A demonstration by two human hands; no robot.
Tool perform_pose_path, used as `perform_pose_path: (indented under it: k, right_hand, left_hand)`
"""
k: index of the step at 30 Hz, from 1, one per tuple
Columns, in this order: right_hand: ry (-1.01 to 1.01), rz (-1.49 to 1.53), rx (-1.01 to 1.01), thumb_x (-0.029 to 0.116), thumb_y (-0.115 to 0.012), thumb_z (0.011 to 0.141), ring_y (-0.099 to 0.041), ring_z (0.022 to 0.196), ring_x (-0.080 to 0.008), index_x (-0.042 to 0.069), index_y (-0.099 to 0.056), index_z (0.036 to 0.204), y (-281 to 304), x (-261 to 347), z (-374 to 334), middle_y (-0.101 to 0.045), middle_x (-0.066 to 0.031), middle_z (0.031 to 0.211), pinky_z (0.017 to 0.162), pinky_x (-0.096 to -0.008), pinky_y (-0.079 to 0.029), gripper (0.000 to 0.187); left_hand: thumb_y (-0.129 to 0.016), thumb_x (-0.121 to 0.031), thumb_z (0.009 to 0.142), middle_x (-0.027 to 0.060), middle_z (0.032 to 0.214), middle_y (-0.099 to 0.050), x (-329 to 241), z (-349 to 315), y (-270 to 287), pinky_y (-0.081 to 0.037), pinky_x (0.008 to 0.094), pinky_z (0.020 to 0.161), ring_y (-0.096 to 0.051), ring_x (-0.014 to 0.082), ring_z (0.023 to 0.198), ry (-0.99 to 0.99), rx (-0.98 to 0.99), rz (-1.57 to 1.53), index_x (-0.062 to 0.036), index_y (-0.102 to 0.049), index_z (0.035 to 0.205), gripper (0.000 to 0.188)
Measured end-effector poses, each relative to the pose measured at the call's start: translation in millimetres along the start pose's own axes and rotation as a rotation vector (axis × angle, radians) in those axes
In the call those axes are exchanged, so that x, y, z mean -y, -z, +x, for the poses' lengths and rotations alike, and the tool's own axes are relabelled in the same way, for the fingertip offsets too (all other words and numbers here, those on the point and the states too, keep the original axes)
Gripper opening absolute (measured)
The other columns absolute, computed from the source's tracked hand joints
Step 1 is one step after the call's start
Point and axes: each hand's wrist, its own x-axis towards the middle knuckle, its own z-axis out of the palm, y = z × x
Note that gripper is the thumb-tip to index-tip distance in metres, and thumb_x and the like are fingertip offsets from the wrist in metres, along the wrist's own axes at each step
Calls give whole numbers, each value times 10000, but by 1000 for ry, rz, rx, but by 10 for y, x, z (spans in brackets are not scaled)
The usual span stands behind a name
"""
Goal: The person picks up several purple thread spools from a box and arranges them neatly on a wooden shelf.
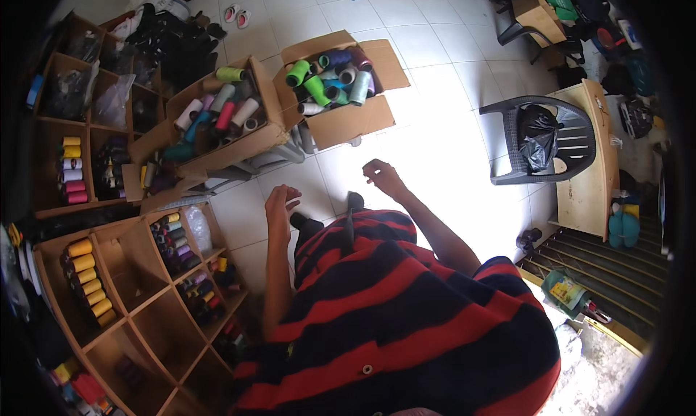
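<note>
My left hand [280,203] hangs in the air before my body, its fingers loosely bent and apart, holding nothing visible. Off to the right, over the bright floor, my right hand [382,178] is raised with fingers half curled and nothing visible in them. Beyond both hands stands an open cardboard box [354,131] piled with thread cones, among them a green cone [315,90] and a pale grey-green cone [359,88]. Left of it, nearer my left hand, a second cardboard box [268,101] holds more cones, including a pink one [225,115]. Neither hand touches a box.
Wooden compartment shelves [130,316] line the left side, with a row of yellow-orange thread spools [88,275] in one cell. At right, a dark plastic chair [580,151] bears a black bag [539,137] beside a wooden table [605,126]. Sandals [237,15] lie on the tiled floor.
</note>
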Motion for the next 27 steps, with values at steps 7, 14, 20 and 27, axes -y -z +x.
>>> perform_pose_path:
  k: [7, 14, 20, 27]
  right_hand:
    - [-41, 68, -108, 145, -559, 908, -645, 753, -160, -7, -610, 921, 587, -239, -26, -647, -77, 887, 668, -285, -546, 161]
    - [-47, 68, -134, 150, -572, 912, -662, 752, -160, -1, -611, 1016, 724, -405, 294, -656, -84, 894, 665, -275, -525, 188]
    - [-107, -108, -135, 216, -599, 894, -678, 766, -185, 17, -544, 1174, 833, -55, 1057, -654, -118, 947, 640, -284, -510, 348]
    - [-177, -150, -409, 421, -766, 726, -607, 1000, -367, 1, -498, 1185, 704, 61, 2239, -618, -226, 1053, 834, -439, -476, 677]
  left_hand:
    - [-547, -220, 932, 73, 939, -633, -218, 630, -1038, -465, 293, 797, -609, 154, 887, -35, 167, 326, -19, -591, 1057, 241]
    - [-662, -183, 847, 139, 1116, -580, -228, 1839, -1588, -460, 323, 880, -593, 219, 997, -377, 321, 602, -1, -509, 1195, 421]
    - [-721, -126, 737, 192, 1254, -462, -94, 2688, -1797, -499, 428, 809, -591, 349, 974, -790, 253, 1277, -46, -461, 1284, 611]
    - [-730, -142, 703, 174, 1143, -506, -169, 2780, -1702, -494, 459, 764, -590, 343, 926, -730, 334, 1312, -81, -510, 1184, 532]
